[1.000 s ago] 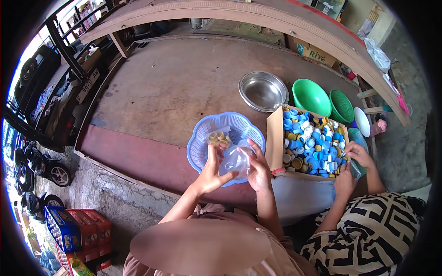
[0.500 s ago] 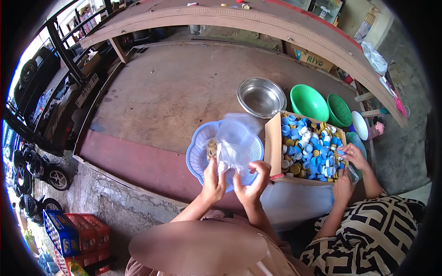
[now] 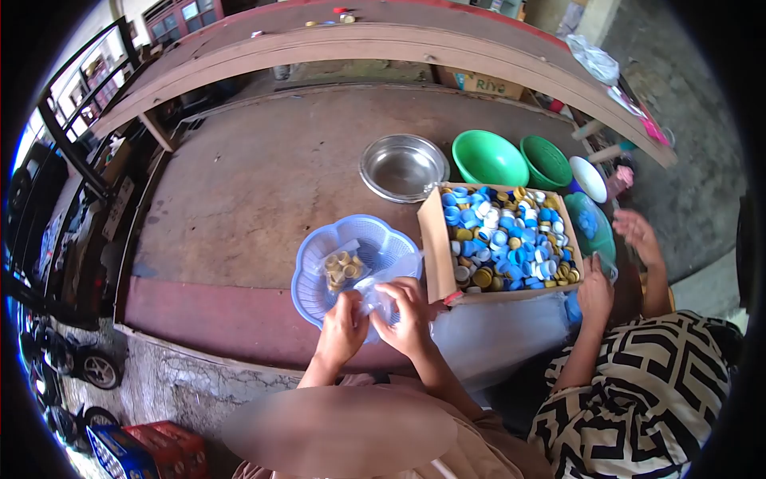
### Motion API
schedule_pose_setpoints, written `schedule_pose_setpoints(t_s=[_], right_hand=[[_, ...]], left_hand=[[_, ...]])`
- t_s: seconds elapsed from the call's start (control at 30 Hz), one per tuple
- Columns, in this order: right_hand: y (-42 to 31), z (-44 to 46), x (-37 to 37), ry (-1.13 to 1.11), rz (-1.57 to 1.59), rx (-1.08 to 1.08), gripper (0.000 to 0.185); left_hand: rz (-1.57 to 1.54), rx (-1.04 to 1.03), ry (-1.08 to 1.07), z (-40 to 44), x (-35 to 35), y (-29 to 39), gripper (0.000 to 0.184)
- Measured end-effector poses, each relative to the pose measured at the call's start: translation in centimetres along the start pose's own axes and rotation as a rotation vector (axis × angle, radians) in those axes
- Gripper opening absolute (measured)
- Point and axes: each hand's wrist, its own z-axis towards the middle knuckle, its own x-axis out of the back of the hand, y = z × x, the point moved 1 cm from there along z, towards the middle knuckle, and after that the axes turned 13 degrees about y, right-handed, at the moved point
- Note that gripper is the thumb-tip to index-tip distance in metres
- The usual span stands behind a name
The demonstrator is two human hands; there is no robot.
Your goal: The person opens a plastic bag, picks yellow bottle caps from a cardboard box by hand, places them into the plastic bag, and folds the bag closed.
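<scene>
My left hand (image 3: pixel 343 329) and my right hand (image 3: pixel 405 318) are close together at the near rim of a blue-violet plastic basket (image 3: pixel 307 241). Between them they pinch a crumpled clear plastic bag (image 3: pixel 375 297), part of which spreads over the basket's right side. Inside the basket sit several yellow-brown bottle caps (image 3: pixel 343 270), seemingly wrapped in clear plastic. I cannot tell whether that plastic joins the bag in my fingers. Right of my hands is a cardboard box (image 3: pixel 436 239) full of blue, white and yellow bottle caps (image 3: pixel 511 243).
A co-worker's hands (image 3: pixel 595 295) are at the box's right side, one holding clear plastic. Behind the box stand a steel basin (image 3: pixel 404 169), green bowls (image 3: pixel 490 160) and a white bowl (image 3: pixel 589 180). Clear plastic sheeting (image 3: pixel 503 331) lies before the box. A raised wooden bench (image 3: pixel 279 54) spans the back.
The view has shifted. My hands have drawn closer together and bunched the bag lower, nearer the basket's rim. Yellow caps now show in the basket. The co-worker's right hand has moved away from the box.
</scene>
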Motion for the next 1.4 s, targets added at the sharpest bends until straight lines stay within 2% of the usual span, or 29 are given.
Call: schedule_pose_setpoints(t_s=[0.03,0.1,0.13,0.23,0.27,0.37,0.4,0.53,0.67,0.8,0.83,0.87,0.9,0.93,1.03,1.07,1.17,1.2,1.3,1.4], right_hand=[[1.0,-0.5,-0.1,-0.045,-0.015,-0.042,0.038],[2.6,-0.5,1.2,-0.004,-0.121,-0.157,0.034],[2.6,-0.3,1.3,0.031,-0.038,-0.264,0.032],[2.5,-0.4,1.2,-0.080,0.131,-0.424,0.030],[3.0,-1.0,1.1,-0.098,0.182,-0.561,0.031],[3.9,-1.3,1.6,-0.264,0.428,-0.665,0.033],[3.9,-1.4,2.0,-0.386,0.477,-0.716,0.034],[2.1,-1.1,2.0,-0.368,0.347,-0.581,0.029],[1.3,-0.9,2.0,-0.339,0.230,-0.472,0.036],[-0.9,0.0,2.1,-0.072,-0.058,-0.178,0.039],[-1.1,-0.3,1.8,-0.061,-0.067,-0.175,0.036],[-1.4,-1.0,1.6,-0.051,-0.078,-0.172,0.034],[-1.6,-1.5,1.6,-0.042,-0.089,-0.170,0.031],[-2.3,-1.3,1.9,-0.038,-0.117,-0.075,0.021],[-2.1,-1.9,1.7,-0.104,-0.086,0.035,0.013],[-2.0,-2.0,1.6,-0.157,-0.101,-0.021,0.011],[-1.7,-1.3,1.7,-0.229,-0.077,-0.172,0.020],[-1.4,-1.4,1.9,-0.286,-0.070,-0.204,0.035],[-0.9,-1.2,2.2,-0.282,-0.064,-0.180,0.043],[-0.6,-0.8,2.7,-0.390,-0.036,-0.210,0.047]], left_hand=[[-0.020,0.093,0.002,0.2,0.4,-0.3,0.028],[0.018,0.076,0.172,1.4,1.5,-0.2,0.028],[0.053,0.129,0.065,1.4,2.0,-0.9,0.035],[-0.024,-0.177,-0.082,2.2,2.8,1.5,0.055],[-0.019,-0.276,-0.143,2.0,2.8,1.4,0.081],[0.126,-0.435,-0.197,2.2,2.5,3.0,0.097],[0.126,-0.426,-0.201,1.8,2.3,2.6,0.104],[0.105,-0.355,-0.093,0.8,1.1,1.9,0.104],[0.133,-0.344,-0.044,0.0,0.0,0.9,0.102],[0.089,-0.376,-0.115,-0.5,-0.4,-0.2,0.101],[0.082,-0.386,-0.129,-0.5,-0.5,-0.4,0.102],[0.018,-0.316,-0.093,-0.6,-0.6,-0.2,0.091],[0.021,-0.288,-0.103,-0.7,-0.8,-0.2,0.089],[0.024,-0.260,-0.114,-0.7,-0.9,-0.2,0.086],[0.020,-0.211,-0.123,-0.9,-1.1,-0.8,0.077],[0.013,-0.216,-0.119,-0.8,-1.2,-0.7,0.076],[0.057,-0.273,-0.143,-0.6,-1.1,-0.3,0.074],[0.082,-0.299,-0.156,-0.4,-1.1,-0.2,0.073],[0.067,-0.347,-0.152,-0.3,-1.4,-0.4,0.068],[0.075,-0.349,-0.239,0.2,-1.4,-0.1,0.071]])
